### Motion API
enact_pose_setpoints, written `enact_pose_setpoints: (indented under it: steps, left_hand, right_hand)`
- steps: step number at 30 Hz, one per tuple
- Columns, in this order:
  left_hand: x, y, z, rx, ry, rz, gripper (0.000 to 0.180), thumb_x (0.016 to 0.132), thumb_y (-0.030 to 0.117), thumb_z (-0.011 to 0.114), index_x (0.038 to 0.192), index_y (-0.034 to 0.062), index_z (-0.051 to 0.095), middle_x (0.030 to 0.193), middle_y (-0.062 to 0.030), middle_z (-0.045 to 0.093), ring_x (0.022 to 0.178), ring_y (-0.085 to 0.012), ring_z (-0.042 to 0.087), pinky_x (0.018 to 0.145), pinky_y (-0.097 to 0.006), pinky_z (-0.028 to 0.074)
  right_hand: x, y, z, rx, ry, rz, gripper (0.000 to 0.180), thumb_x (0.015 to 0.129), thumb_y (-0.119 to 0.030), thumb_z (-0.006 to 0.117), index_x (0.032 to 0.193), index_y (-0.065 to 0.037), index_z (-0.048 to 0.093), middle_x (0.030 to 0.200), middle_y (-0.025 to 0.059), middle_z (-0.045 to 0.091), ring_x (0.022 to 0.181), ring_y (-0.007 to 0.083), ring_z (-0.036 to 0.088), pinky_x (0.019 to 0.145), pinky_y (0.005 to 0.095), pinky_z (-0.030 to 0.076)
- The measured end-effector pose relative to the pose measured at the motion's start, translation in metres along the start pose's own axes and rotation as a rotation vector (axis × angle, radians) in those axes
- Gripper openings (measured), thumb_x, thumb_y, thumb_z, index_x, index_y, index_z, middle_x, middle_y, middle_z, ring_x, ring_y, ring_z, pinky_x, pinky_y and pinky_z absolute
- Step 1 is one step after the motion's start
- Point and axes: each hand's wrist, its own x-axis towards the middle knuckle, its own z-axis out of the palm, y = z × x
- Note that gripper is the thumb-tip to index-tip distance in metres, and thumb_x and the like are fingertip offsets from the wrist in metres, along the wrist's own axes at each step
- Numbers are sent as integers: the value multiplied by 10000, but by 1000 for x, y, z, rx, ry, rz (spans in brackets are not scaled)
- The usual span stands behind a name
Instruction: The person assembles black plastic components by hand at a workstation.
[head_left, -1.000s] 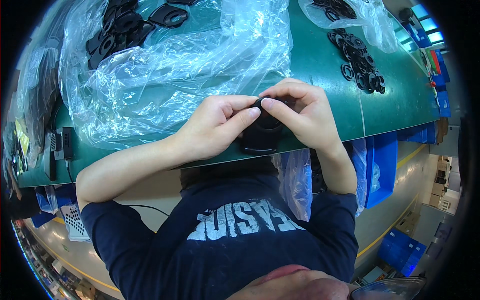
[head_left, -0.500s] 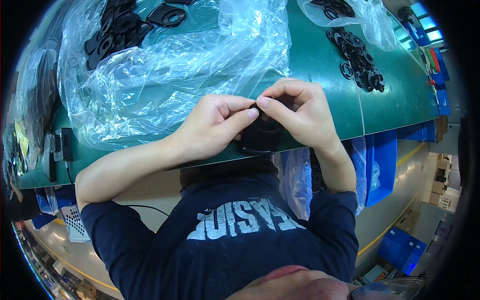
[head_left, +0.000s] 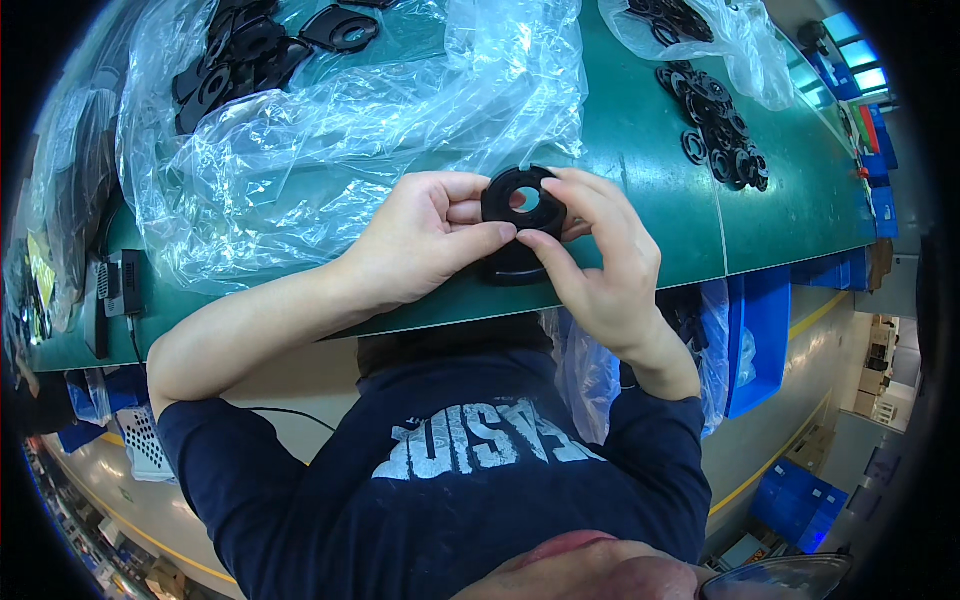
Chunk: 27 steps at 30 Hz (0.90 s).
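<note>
Between my hands, above the table's near edge, is a black plastic part [head_left: 497, 212] with a round hole, its ring-shaped end tipped up and a wider end toward me. My left hand [head_left: 425, 235] grips its left side, thumb on the face and fingers behind. On the right side, my right hand [head_left: 603, 240] pinches it, thumb near the lower rim of the ring and fingers at the upper rim. Similar black parts [head_left: 340, 30] lie in a heap on clear plastic at the far left. Small black rings [head_left: 712, 120] are piled at the far right.
Crumpled clear plastic sheeting [head_left: 300, 160] covers much of the green table [head_left: 640, 130]. Another clear bag [head_left: 750, 60] with black rings lies at the far right. A blue bin [head_left: 757, 345] hangs below the right edge; a small black device [head_left: 122, 285] with a cable sits left.
The black part has been tilted up and moved slightly away from me, so its ring and hole show. My right hand has shifted lower, gripping its right side.
</note>
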Motion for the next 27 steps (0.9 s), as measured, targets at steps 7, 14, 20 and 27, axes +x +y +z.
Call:
enact_pose_setpoints:
  steps: [7, 14, 20, 27]
  left_hand:
    - [-2, -1, 2, 16, 15, 40, 311, 844, 26, 606, 1135, -66, 548, 975, -91, 643, 873, -74, 585, 755, -202, 478]
    - [-2, -11, 2, -20, 50, 117, 289, 821, 16, 618, 1092, -74, 576, 944, -75, 648, 850, -77, 590, 729, -200, 490]
    - [-2, -10, 7, 72, 123, 216, 289, 815, 8, 620, 1089, -74, 579, 948, -77, 640, 862, -78, 590, 765, -212, 500]
    - [-5, -10, 4, 98, 115, 178, 292, 824, -14, 605, 1107, -73, 566, 980, -77, 631, 879, -80, 584, 781, -210, 487]
  right_hand:
    - [-2, -1, -2, 273, -78, 388, 389, 701, 47, 728, 1051, 27, 558, 959, 94, 611, 797, 105, 597, 634, 218, 502]
    - [-3, 5, -7, 431, -126, 347, 206, 722, 76, 701, 895, 52, 592, 930, 94, 616, 808, 111, 597, 679, 211, 495]
    - [-7, 4, 2, 340, -86, 330, 218, 741, 74, 688, 924, 49, 573, 929, 102, 617, 808, 110, 602, 696, 216, 500]
    - [-8, 2, 3, 456, -52, 441, 232, 739, 68, 691, 937, 57, 571, 934, 113, 618, 800, 121, 617, 704, 224, 510]
